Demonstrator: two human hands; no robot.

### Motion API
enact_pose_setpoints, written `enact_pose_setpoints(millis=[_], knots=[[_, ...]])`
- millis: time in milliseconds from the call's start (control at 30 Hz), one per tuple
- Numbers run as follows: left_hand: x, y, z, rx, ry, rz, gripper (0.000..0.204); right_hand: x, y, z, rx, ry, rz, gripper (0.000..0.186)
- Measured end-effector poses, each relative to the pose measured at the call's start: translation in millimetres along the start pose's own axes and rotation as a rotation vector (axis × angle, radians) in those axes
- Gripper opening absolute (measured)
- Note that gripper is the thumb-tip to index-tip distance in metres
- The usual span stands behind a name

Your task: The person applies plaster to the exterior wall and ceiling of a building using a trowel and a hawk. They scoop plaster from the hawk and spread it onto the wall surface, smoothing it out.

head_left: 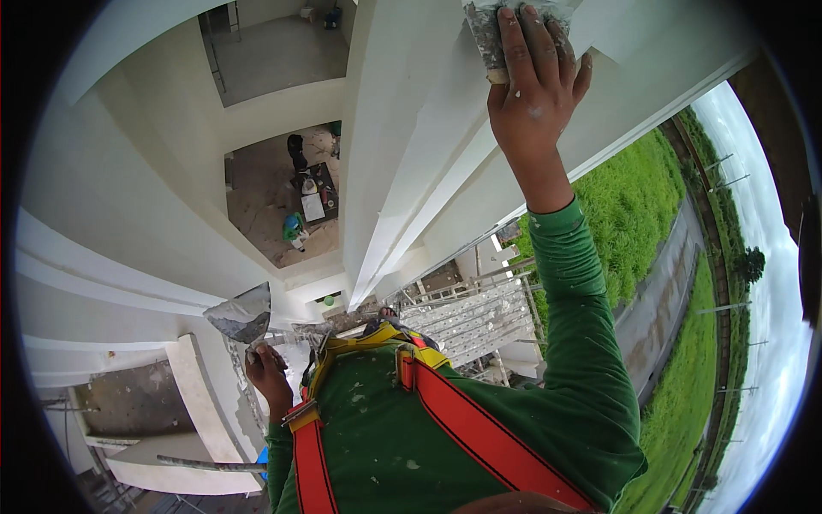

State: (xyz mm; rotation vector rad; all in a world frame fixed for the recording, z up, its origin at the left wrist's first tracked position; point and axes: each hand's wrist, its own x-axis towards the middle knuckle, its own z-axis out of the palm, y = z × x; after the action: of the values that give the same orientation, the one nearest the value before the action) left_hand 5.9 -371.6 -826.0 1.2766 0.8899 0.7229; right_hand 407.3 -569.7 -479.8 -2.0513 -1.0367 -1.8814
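Column with long white ridges runs from the top of the view down toward the person's feet. A bright green grassy field spreads beyond it to the right, and a pale grey metal scaffold platform dotted with holes lies right of its lower end. Just below the column comes the person's long-sleeved dark green shirt, crossed by a red and yellow webbing harness.

The right hand — fingers spread and pressing — grasps a grey, plaster-crusted flat-bladed scraper at the column's upper right; the blade seems to lie against the white surface. Left of the column's lower end, the left hand grips a smeared, wide-bladed metal putty knife, its blade raised; whether that touches the wall, I cannot tell.
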Motion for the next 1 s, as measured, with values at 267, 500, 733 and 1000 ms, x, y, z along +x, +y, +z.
enact_pose_setpoints(millis=[267, 500, 733, 1000], knots=[[1.4, -1.1, 2.3, 0.011, 0.043, 0.001, 0.025, -87.1, -28.9, 13.9, 0.093, -0.268, 0.127, 0.073], [0.3, 7.8, 0.4, 0.059, 0.033, -0.003, 0.025, -184.9, -66.8, 17.1, 0.148, -0.421, 0.142, 0.064], [1.4, 2.2, -4.0, 0.068, 0.036, -0.015, 0.024, -282.8, -97.3, 24.3, 0.227, -0.549, 0.220, 0.062], [-4.9, 15.9, -6.4, 0.170, 0.011, 0.005, 0.028, -241.8, -107.9, -34.0, 0.395, -0.588, 0.265, 0.054]])
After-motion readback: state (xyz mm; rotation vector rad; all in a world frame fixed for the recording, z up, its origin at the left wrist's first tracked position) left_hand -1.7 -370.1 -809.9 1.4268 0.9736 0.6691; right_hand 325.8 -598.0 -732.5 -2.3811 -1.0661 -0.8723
